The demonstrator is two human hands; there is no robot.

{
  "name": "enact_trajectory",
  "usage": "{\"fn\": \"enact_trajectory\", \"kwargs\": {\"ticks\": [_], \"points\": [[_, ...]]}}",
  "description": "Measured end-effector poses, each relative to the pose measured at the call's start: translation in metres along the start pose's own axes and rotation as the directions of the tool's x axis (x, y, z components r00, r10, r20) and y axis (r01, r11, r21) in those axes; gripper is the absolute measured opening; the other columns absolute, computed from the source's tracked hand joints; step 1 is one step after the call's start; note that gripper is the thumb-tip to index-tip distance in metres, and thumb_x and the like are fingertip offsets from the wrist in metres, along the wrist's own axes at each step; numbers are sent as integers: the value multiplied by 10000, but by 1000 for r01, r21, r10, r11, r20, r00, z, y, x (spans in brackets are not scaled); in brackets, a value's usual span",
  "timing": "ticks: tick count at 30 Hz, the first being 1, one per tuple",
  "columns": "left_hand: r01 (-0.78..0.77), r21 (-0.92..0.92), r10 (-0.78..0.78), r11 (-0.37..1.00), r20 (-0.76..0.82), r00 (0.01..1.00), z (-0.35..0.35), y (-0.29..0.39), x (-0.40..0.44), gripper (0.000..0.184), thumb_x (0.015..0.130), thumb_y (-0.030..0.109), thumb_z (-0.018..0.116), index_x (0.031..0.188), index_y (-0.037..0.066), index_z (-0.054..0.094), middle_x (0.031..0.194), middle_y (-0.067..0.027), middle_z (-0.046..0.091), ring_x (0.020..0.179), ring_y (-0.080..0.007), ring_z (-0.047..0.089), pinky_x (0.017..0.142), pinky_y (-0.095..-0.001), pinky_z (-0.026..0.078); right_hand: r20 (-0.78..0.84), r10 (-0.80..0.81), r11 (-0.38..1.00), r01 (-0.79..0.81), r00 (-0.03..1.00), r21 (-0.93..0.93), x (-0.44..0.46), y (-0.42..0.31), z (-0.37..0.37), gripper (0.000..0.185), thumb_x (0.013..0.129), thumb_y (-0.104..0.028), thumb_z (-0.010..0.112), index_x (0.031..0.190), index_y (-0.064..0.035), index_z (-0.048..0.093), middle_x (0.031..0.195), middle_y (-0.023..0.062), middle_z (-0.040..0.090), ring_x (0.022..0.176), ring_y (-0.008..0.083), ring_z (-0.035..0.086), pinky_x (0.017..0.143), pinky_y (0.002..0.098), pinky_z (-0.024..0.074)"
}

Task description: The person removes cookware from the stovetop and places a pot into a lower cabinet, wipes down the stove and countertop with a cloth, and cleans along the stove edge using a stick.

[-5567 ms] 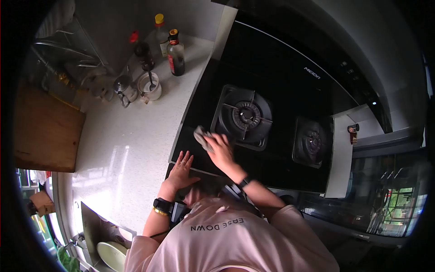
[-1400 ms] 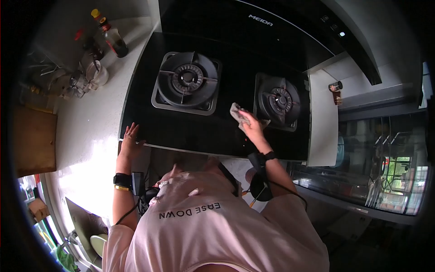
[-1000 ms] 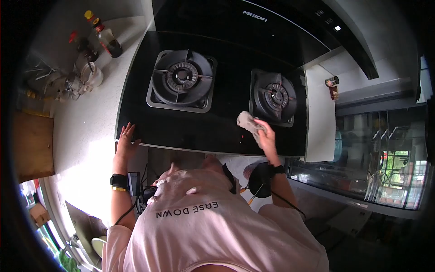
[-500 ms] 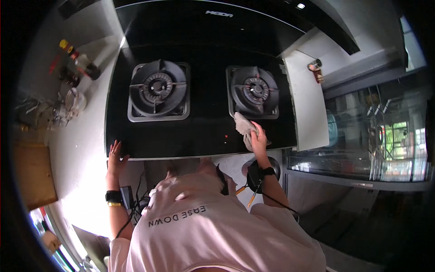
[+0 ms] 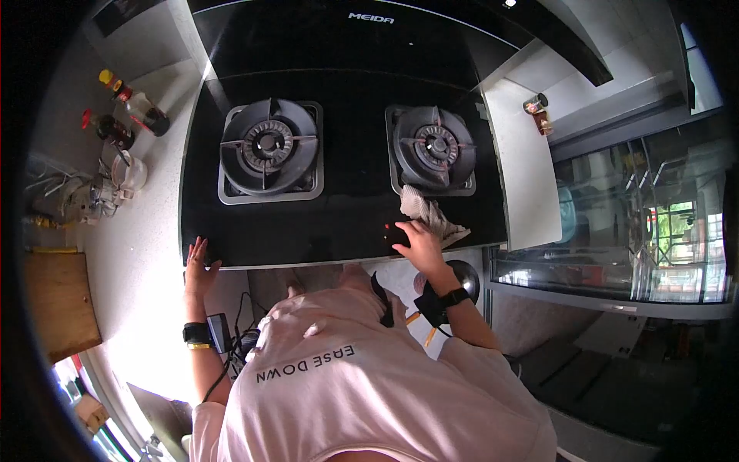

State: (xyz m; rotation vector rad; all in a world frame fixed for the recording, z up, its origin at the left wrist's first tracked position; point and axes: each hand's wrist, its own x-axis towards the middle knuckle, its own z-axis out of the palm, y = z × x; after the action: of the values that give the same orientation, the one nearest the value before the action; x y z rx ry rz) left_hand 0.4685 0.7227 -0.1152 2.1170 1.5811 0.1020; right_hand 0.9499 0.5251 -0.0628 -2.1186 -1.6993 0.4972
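Note:
My right hand (image 5: 421,246) is over the front right of the black glass cooktop (image 5: 346,223). Its thumb and fingers are apart in a curve, close to a small red mark; whether a dark knob lies between them I cannot make out. Just behind it a crumpled, pale ribbed cloth (image 5: 433,217) lies on the glass, below the right burner (image 5: 436,146). At the cooktop's front left corner, my left hand (image 5: 198,268) rests with fingers spread on the edge.
The left burner (image 5: 269,145) has a black pan support. Sauce bottles (image 5: 142,112) and a cup (image 5: 129,171) stand on the left counter (image 5: 146,231). Two small jars (image 5: 536,105) are at the right. A black pan (image 5: 466,281) is below the front edge.
My right hand has let go of the cloth and moved slightly left, fingers parting. The cloth now lies spread on the cooktop. My left hand stays at the corner.

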Motion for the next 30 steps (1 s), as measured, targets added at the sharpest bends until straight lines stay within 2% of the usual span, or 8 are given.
{"fn": "enact_trajectory", "kwargs": {"ticks": [2,6,15,23,25,28,29,30], "points": [[-8,-14,8,1000,-6,1000,0,-1,-2,684,702,130,691,1316,85,393,1402,-117,332,1308,-337,265,1053,-398,287,-11,-65,995,64,998,-81,5,-3,6,507,673,-148,718,1132,-67,519,1015,118,546,975,295,532,832,390,442],[11,-64,-11,998,1,1000,0,1,-1,684,701,133,694,1313,71,396,1402,-122,331,1308,-339,262,1057,-395,280,27,-74,977,78,997,-197,17,-4,17,396,663,-177,721,1008,-78,554,939,109,539,934,284,530,801,384,447],[21,-21,-22,1000,-22,1000,-1,8,-5,689,697,125,697,1312,62,395,1396,-130,338,1301,-350,273,1056,-401,279,-24,-109,961,99,994,-256,32,7,32,142,668,-140,676,716,-76,558,762,86,578,792,266,580,688,385,473],[32,-43,-34,999,-31,999,0,10,-4,678,695,121,699,1304,65,407,1380,-161,349,1283,-362,299,1039,-404,304,13,-163,945,159,987,-286,38,9,30,120,655,-127,659,692,-81,555,721,92,585,745,278,593,653,392,478],[65,-78,-69,995,-57,996,3,8,-4,674,691,117,704,1297,66,413,1354,-170,382,1261,-358,336,1025,-401,323,-14,-192,955,184,981,-231,41,12,29,119,658,-137,665,692,-95,559,698,94,580,697,286,594,618,404,476],[-39,-263,-18,964,-213,977,-21,51,-23,604,698,100,706,1243,56,450,1243,-164,485,1169,-314,449,975,-380,379,0,-13,1000,13,1000,24,46,-8,10,107,688,-164,680,742,-98,615,735,107,620,676,285,614,595,370,485],[-79,-270,3,960,-271,963,-23,60,-36,597,696,86,702,1239,54,455,1221,-167,503,1147,-321,469,957,-382,396,12,22,981,-24,1000,194,48,-13,7,102,709,-130,688,785,-86,636,740,93,644,666,222,634,607,316,493],[-48,-279,-10,959,-205,979,-40,82,-49,589,705,93,690,1242,49,452,1199,-176,518,1131,-319,483,944,-375,407,-11,-7,919,11,1000,394,51,-24,4,105,723,-70,686,816,-50,641,715,67,650,652,137,621,616,262,490]]}}
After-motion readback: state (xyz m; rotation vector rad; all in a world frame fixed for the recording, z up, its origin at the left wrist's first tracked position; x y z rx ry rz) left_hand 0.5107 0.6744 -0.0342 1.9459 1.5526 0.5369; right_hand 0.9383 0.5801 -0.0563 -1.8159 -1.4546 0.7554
